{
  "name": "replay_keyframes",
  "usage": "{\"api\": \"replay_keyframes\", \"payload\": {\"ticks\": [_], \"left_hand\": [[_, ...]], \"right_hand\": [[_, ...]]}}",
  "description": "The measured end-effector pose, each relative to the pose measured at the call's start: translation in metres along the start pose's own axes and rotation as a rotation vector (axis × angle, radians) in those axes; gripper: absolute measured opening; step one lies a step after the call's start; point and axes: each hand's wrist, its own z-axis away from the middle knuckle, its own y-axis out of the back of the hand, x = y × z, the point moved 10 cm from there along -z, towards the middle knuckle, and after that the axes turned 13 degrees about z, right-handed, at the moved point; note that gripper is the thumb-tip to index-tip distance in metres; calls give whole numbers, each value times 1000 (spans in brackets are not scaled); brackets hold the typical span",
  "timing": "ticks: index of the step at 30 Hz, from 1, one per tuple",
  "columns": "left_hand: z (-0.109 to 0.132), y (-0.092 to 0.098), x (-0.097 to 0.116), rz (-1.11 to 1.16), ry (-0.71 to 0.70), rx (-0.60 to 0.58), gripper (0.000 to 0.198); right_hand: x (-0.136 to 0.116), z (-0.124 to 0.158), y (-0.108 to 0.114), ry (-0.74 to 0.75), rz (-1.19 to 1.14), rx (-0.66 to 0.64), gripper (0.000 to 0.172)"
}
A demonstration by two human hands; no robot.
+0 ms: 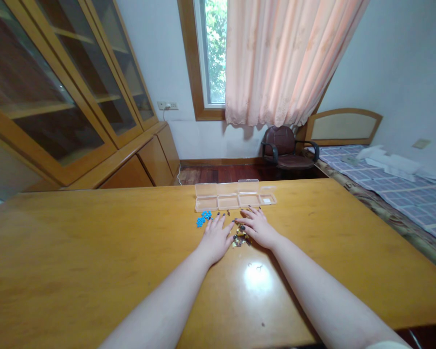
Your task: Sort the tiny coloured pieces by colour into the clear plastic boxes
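All fingers [221, 222] splayed flat on glossy wood table [94, 232]; L hand [215, 238] nr blue plastic bits [203, 218], R hand [258, 228] by dark bits [240, 240].

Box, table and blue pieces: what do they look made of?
Box: clear, likely rigid plastic; the tabletop shows through its walls. Table: wood or veneer with glossy varnish; visible grain and a bright glare spot. Blue pieces: probably plastic, but too small to be sure.

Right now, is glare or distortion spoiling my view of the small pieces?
Head view: the glare patch on the table sits short of the pieces, not on them; the wide lens bends the cabinet lines; the pieces look tiny and soft.
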Motion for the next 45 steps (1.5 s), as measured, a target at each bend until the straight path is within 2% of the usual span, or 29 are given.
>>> {"api": "replay_keyframes", "payload": {"ticks": [6, 10, 13, 15, 18, 22, 26, 30, 38, 45], "left_hand": [[-7, -1, -12, 6, 64, 79, 53], [-5, 0, -8, 50, 19, 63, 55], [-2, -3, 3, 80, -69, -1, 48], [0, -5, 5, 84, -71, -23, 47], [2, -6, 6, 83, -68, -32, 47], [3, -5, 5, 86, -72, -24, 47], [0, -7, 5, 76, -54, -36, 46], [-2, -9, 9, 68, -67, -37, 46], [-2, -6, 2, 81, -33, -7, 51], [-2, -7, 5, 79, -40, 4, 52]], "right_hand": [[4, -1, 1, -40, 10, 49, 36], [22, 0, 15, -78, -120, 242, 36], [48, 7, 24, -209, -267, 375, 39], [61, 11, 25, -288, -338, 410, 41], [61, 11, 25, -281, -361, 405, 42], [40, 6, 27, -166, -263, 332, 42], [23, 4, 29, -118, -130, 251, 39], [11, 2, 26, -52, -118, 212, 32], [12, 2, 25, -46, -191, 245, 32], [8, 1, 25, -50, -104, 210, 32]]}}
